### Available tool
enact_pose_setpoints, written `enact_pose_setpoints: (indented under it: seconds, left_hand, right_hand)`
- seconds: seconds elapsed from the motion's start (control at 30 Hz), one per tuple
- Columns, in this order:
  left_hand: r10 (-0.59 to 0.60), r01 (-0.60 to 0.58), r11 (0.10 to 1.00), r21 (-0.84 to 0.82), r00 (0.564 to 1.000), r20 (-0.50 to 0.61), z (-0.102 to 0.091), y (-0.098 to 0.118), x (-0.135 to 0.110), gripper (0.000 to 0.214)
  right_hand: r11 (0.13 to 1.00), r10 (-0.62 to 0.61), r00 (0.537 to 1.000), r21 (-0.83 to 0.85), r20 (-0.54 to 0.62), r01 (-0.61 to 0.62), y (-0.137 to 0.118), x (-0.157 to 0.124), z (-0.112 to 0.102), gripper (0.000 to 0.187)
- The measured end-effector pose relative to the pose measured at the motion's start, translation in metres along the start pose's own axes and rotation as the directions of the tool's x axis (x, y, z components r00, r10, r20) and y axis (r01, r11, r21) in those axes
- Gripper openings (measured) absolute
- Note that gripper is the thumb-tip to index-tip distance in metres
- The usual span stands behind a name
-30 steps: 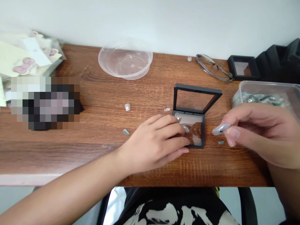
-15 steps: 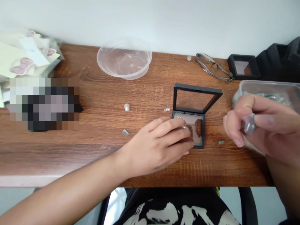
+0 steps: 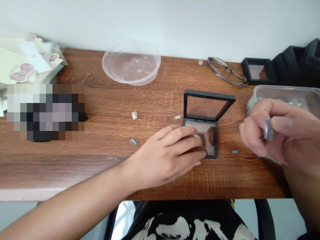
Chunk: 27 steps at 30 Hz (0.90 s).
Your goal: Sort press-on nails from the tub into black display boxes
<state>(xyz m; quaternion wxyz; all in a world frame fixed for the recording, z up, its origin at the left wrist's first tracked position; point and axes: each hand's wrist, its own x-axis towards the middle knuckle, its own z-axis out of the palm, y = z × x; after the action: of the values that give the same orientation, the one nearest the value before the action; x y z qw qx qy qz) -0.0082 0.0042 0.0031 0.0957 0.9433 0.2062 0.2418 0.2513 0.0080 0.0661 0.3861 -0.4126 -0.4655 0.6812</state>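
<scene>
A small black display box [image 3: 208,100] stands with its lid up on the wooden desk [image 3: 100,156]. My left hand [image 3: 167,155] rests on the box's lower half, fingers curled over its left edge and on the film inside. My right hand [image 3: 280,135] hovers to the right of the box, fingers closed in a pinch on a small grey-lilac stone [image 3: 268,130]. Behind that hand stands a clear plastic tub [image 3: 287,93] holding several greenish stones.
A clear round bowl [image 3: 131,66], glasses [image 3: 225,71] and a second black box [image 3: 258,70] lie along the back edge. Small loose stones [image 3: 134,115] [image 3: 133,142] [image 3: 235,152] dot the desk. Paper cards [image 3: 27,63] are piled at the far left.
My right hand drew back to the right and turned the stone from pointing out at the fingertips to tucked between thumb and fingers. My left hand stayed on the box.
</scene>
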Motion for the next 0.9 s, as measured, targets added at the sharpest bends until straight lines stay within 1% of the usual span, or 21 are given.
enact_pose_setpoints:
  seconds: [0.27, 0.53, 0.67, 0.9]
  left_hand:
    - [-0.005, 0.005, 1.000, -0.005, 1.000, 0.003, -0.0007, -0.0003, 0.0006, 0.019]
    - [-0.002, 0.002, 1.000, -0.006, 1.000, 0.008, 0.0000, -0.0011, -0.0002, 0.019]
    - [-0.005, 0.005, 1.000, -0.001, 1.000, 0.001, -0.0003, -0.0013, -0.0001, 0.020]
    - [-0.013, 0.013, 1.000, 0.006, 1.000, 0.000, -0.0002, -0.0015, 0.0010, 0.020]
  right_hand:
    - [0.998, -0.058, 0.997, -0.008, -0.042, 0.058, -0.0011, 0.0028, 0.0017, 0.016]
    - [0.997, -0.052, 0.997, -0.058, -0.064, 0.048, -0.0022, 0.0020, 0.0026, 0.016]
    - [0.998, -0.049, 0.995, -0.033, -0.083, 0.047, -0.0013, 0.0025, 0.0030, 0.020]
    - [0.999, -0.050, 0.990, 0.005, -0.129, 0.051, -0.0006, 0.0057, 0.0033, 0.018]
